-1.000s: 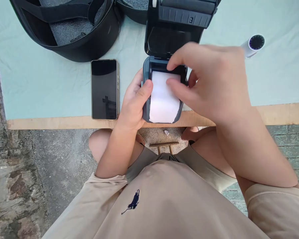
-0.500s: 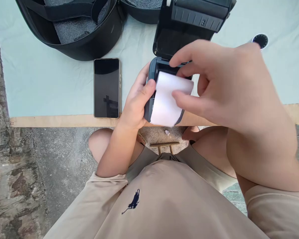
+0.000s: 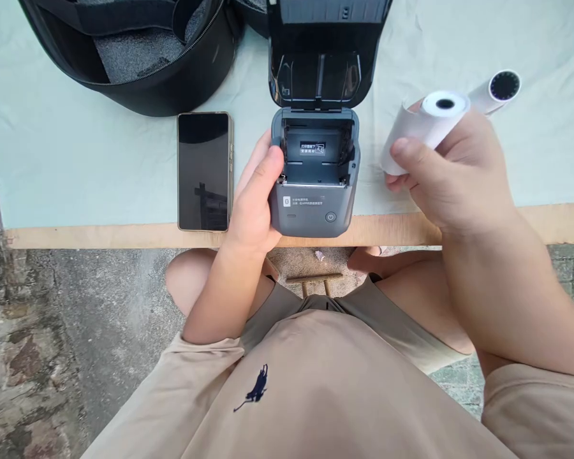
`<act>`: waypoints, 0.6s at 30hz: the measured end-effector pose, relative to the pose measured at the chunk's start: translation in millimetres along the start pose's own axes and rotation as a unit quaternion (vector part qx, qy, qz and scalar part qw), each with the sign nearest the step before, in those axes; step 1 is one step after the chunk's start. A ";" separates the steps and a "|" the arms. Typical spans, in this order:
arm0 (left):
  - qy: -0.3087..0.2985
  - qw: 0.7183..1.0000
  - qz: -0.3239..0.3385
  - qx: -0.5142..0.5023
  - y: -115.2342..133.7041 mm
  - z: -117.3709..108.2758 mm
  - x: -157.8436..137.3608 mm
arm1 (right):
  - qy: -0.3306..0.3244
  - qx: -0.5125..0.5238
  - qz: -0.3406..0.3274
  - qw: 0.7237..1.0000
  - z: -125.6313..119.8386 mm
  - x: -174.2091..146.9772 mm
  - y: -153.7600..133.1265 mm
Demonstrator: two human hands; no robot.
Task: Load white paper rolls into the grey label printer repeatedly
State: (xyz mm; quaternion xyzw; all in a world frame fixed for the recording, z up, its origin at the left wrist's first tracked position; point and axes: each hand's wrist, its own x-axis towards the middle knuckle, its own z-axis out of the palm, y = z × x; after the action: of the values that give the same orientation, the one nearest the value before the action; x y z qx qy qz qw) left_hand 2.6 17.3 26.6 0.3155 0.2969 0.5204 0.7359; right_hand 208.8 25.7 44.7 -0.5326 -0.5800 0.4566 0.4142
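My left hand [image 3: 256, 197] is closed round the left side of a dark grey label printer [image 3: 310, 210] at the table's front edge. The printer's black lid [image 3: 320, 57] stands flipped up, so its bare paper bay [image 3: 313, 156] shows, with a small printed sticker inside. To the right of it, my right hand [image 3: 454, 172] grips a white paper roll [image 3: 418, 131] between thumb and fingers. One end of the roll, with its dark core hole, faces up toward me. The roll is clear of the printer.
A black phone [image 3: 204, 172] lies left of the printer. Behind it, a black zip case [image 3: 172, 83] stands open with grey foam inside. A white cylinder with a dark round end [image 3: 504, 86] lies beyond my right hand. The table's wooden edge [image 3: 100, 236] runs along the front.
My right hand has lifted the paper roll out of the printer and carried it to the right. The printer has shifted slightly left in my left hand, its bay now uncovered.
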 end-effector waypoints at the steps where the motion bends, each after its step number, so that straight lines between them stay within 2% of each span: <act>1: 0.004 1.000 0.005 0.002 -0.1 0.5 0.2 | -0.005 -0.048 -0.033 0.998 0.4 -1.3 2.2; 3: 0.009 1.000 0.009 0.014 -0.1 1.6 0.5 | -0.003 -0.149 -0.093 0.985 0.6 -3.3 2.7; 6: 0.017 0.999 0.007 0.027 0.2 4.2 0.3 | 0.030 -0.284 -0.157 0.945 0.0 -4.8 -0.7; 9: 0.029 1.000 0.006 0.005 0.2 6.5 -0.1 | 0.039 -0.357 -0.140 0.923 0.3 -4.1 -1.1; 12: 0.018 1.000 0.003 -0.013 -0.1 5.5 -0.2 | 0.024 -0.387 -0.059 0.920 3.2 -3.3 1.1; 14: 0.013 1.000 -0.001 -0.009 -0.3 3.4 -0.1 | 0.014 -0.391 -0.029 0.920 5.2 -4.3 0.1; 16: 0.011 1.000 -0.003 -0.002 -0.4 2.0 -0.3 | 0.000 -0.370 -0.043 0.928 4.9 -7.0 -4.0; 18: 0.014 1.000 -0.003 -0.004 -0.4 2.5 -0.6 | 0.006 -0.315 -0.109 0.943 0.1 -10.1 -9.2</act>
State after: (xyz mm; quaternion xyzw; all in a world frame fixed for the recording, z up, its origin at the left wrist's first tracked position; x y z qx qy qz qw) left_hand 4.5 16.2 27.9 0.3045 0.3063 0.5235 0.7344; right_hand 207.3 15.6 53.7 -0.5724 -0.7458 0.1996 0.2763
